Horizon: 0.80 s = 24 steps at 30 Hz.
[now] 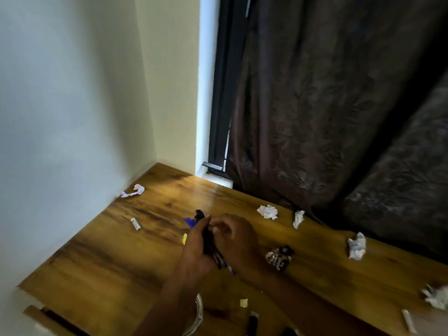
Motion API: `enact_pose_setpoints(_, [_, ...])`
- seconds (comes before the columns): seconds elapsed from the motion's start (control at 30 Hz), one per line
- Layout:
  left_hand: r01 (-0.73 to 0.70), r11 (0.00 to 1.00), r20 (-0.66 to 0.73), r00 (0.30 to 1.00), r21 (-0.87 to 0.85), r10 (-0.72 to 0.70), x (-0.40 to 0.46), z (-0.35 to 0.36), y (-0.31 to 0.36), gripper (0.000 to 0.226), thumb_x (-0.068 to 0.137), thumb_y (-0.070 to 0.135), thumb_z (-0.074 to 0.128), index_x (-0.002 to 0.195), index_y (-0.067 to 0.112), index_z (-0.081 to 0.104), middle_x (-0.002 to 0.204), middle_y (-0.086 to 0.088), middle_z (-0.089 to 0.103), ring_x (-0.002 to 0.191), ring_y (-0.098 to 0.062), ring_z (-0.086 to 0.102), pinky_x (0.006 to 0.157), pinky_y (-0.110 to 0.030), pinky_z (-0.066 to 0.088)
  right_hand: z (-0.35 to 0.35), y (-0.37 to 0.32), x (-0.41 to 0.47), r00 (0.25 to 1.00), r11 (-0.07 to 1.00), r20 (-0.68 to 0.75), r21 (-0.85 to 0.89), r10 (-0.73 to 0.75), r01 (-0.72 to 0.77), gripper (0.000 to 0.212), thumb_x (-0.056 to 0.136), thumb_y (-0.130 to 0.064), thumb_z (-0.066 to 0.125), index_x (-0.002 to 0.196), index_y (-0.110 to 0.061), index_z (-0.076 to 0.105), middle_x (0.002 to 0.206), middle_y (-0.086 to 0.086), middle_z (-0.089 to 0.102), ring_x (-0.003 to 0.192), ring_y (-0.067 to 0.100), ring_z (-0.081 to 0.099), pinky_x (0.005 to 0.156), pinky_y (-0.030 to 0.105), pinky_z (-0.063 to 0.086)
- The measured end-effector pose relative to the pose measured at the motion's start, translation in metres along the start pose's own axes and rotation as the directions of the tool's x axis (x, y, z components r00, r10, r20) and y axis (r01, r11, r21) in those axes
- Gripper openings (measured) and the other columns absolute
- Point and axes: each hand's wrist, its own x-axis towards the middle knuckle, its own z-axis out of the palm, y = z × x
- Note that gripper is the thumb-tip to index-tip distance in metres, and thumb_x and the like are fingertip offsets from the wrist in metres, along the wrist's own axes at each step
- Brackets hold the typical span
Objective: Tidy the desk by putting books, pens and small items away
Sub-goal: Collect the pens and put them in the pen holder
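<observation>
A bundle of dark pens with black and blue caps [210,241] sits between the two hands above the middle of the brown wood-grain desk [116,251]. The left hand [196,251] has its fingers curled round the bundle, gripping it along the barrels, with the capped ends sticking up past the fingers toward the wall and the blue tips poking out below the palm. The right hand [236,238] comes in from the right with its fingers bent inward and its fingertips pinching the upper part of the same bundle, the back of the hand facing up. Both forearms run from the bottom of the frame and meet at the pens, wrists close together.

Just beside the left hand a small yellow scrap [184,238] lies on the desk. A dark crumpled wrapper with white print [278,258] lies just right of the right wrist. A small white cylindrical tube [136,223] lies well to the left. Crumpled white paper balls lie along the back edge: one [268,211] near the dark patterned curtain [339,117], another [356,246] farther right, and a twisted white scrap [133,191] against the pale wall [60,105].
</observation>
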Motion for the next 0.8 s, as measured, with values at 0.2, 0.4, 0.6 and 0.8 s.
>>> enact_pose_setpoints(0.2, [-0.072, 0.987, -0.136, 0.986, 0.144, 0.092, -0.001, 0.047, -0.055, 0.038, 0.093, 0.028, 0.069, 0.063, 0.016, 0.049, 0.059, -0.004, 0.049, 0.051, -0.020, 0.046, 0.055, -0.032, 0.040, -0.047, 0.033, -0.035, 0.890, 0.846, -0.116, 0.383, 0.441, -0.370, 0.010, 0.099, -0.035, 0.058, 0.107, -0.029, 0.060, 0.110, -0.006, 0.065, 0.100, 0.011, 0.063, 0.075, 0.027, 0.050])
enact_pose_setpoints(0.4, [-0.205, 0.972, -0.104, 0.971, 0.118, 0.217, -0.013, 0.093, -0.111, 0.040, 0.095, 0.030, 0.067, 0.061, 0.019, 0.046, 0.052, 0.001, 0.047, 0.041, -0.012, 0.045, 0.042, -0.023, 0.043, -0.106, 0.055, -0.070, 0.620, 0.206, 0.381, 0.715, 0.686, -0.668, 0.036, 0.105, -0.047, 0.045, 0.112, -0.018, 0.065, 0.132, 0.011, 0.061, 0.120, 0.030, 0.059, 0.104, 0.049, 0.049])
enact_pose_setpoints(0.6, [-0.250, 0.952, -0.073, 0.961, 0.179, 0.266, -0.022, 0.131, -0.183, 0.038, 0.090, 0.031, 0.072, 0.063, 0.019, 0.047, 0.061, -0.003, 0.042, 0.052, -0.017, 0.042, 0.052, -0.030, 0.040, -0.166, 0.080, -0.092, 0.603, -0.174, 0.531, 0.818, 0.596, -0.548, 0.057, 0.106, -0.053, 0.038, 0.115, -0.005, 0.066, 0.115, 0.019, 0.070, 0.102, 0.031, 0.067, 0.094, 0.043, 0.050])
enact_pose_setpoints(0.8, [-0.316, 0.922, -0.102, 0.933, 0.224, 0.345, -0.042, 0.150, -0.245, 0.043, 0.090, 0.027, 0.073, 0.062, 0.018, 0.043, 0.058, -0.006, 0.038, 0.049, -0.019, 0.039, 0.052, -0.030, 0.039, -0.195, 0.108, -0.120, 0.597, -0.302, 0.589, 0.801, 0.544, -0.517, 0.051, 0.103, -0.054, 0.044, 0.107, -0.005, 0.061, 0.112, 0.020, 0.061, 0.125, 0.040, 0.060, 0.116, 0.050, 0.040])
